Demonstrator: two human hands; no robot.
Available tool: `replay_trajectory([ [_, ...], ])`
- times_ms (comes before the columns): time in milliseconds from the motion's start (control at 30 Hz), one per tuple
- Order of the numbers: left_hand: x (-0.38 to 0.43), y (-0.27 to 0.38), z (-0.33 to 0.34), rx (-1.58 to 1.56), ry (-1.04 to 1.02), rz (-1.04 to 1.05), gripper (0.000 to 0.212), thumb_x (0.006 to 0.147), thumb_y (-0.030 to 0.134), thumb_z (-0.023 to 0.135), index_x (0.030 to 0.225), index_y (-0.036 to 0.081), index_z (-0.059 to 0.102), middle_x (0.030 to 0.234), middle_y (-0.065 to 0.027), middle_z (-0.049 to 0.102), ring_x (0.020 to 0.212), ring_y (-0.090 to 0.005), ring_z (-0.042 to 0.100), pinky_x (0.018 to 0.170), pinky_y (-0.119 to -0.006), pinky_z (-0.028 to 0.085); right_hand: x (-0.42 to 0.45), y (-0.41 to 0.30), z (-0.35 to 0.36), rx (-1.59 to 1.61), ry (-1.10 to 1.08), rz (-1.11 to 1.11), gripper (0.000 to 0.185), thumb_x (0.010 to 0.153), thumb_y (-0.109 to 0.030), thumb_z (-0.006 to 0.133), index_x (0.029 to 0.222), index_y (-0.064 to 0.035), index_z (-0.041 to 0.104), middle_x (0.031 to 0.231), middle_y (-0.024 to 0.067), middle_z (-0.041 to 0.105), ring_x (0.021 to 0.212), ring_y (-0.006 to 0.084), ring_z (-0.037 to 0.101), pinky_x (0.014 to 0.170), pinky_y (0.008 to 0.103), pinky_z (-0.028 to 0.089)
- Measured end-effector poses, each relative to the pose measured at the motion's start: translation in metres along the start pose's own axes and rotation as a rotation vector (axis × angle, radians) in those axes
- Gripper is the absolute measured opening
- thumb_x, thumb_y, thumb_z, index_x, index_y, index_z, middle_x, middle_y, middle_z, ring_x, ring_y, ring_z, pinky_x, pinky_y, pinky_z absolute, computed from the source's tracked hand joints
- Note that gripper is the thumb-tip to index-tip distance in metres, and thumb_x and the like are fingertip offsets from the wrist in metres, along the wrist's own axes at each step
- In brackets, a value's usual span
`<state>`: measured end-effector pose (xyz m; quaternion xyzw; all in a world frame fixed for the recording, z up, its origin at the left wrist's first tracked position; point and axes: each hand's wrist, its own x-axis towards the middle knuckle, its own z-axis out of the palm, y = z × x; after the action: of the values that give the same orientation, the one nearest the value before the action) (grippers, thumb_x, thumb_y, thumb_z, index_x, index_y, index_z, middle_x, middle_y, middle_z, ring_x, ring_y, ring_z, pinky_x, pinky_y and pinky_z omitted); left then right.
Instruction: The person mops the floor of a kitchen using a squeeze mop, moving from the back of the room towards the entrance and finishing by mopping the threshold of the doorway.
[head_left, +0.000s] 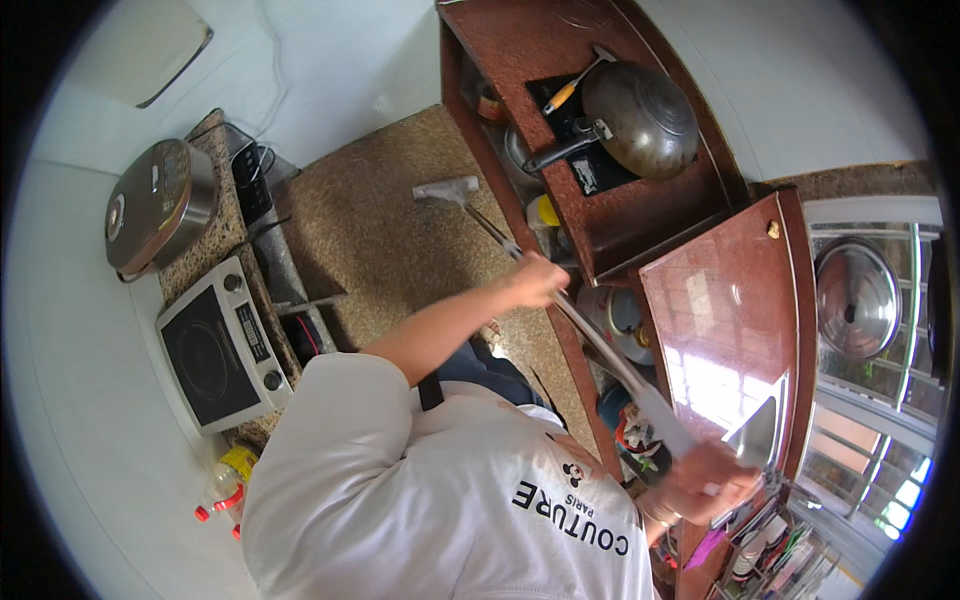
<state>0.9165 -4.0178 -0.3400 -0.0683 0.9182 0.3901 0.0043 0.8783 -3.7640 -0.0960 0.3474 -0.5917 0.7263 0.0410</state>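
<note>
A long-handled floor cleaning tool (600, 330) slants across the view, its metal pole running from lower right to upper left. Its flat pale head (445, 187) rests on the speckled brown floor (360, 225); whether it is a brush or a squeegee I cannot tell. Midway along the pole, my left hand (536, 281) is wrapped around it. My right hand (705, 480), blurred, grips the thick pale upper end near the right-hand counter. Part of a foot (491, 331) shows on the floor below my left forearm.
Rice cooker (161, 206) and induction cooker (221, 345) stand on the left ledge, with plastic bottles (229, 480) nearby. On the reddish counter (517, 45) an overturned wok (641, 120) lies beside a yellow-handled scraper (577, 81). Pots and a gas cylinder (626, 319) occupy the space underneath. A sink (757, 435) is at right.
</note>
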Motion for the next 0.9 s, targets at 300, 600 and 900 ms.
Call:
replay_trajectory([
  [300,-0.013,-0.143,-0.026,0.206,0.250,-0.326,0.022,0.061,0.011,0.072,0.070,0.007,0.052,0.081,-0.0096,0.057,0.093,-0.0261,0.052,0.089,-0.040,0.038,-0.055,0.138,0.105,-0.178,-0.440,0.228,0.011,0.071,0.001,0.058,0.065,-0.0020,0.050,0.063,0.0086,0.057,0.053,0.0163,0.056,0.051,0.0248,0.044],
  [600,0.013,-0.019,0.061,0.494,-0.259,-0.149,0.017,0.062,0.022,0.070,0.069,0.008,0.065,0.073,-0.0103,0.062,0.079,-0.0255,0.060,0.068,-0.035,0.051,-0.077,0.087,-0.026,-0.505,-0.252,0.245,0.017,0.076,-0.003,0.058,0.060,-0.0031,0.052,0.054,0.0044,0.053,0.043,0.0088,0.047,0.041,0.0220,0.036],
  [900,0.022,0.290,0.228,-0.132,-0.277,0.304,0.026,0.062,0.023,0.066,0.056,0.000,0.056,0.056,-0.0184,0.056,0.054,-0.0321,0.058,0.049,-0.039,0.047,-0.051,-0.114,-0.317,-0.390,-0.036,0.313,0.016,0.080,-0.002,0.045,0.066,-0.0026,0.039,0.049,0.0030,0.045,0.042,0.0090,0.043,0.035,0.0236,0.034],
])
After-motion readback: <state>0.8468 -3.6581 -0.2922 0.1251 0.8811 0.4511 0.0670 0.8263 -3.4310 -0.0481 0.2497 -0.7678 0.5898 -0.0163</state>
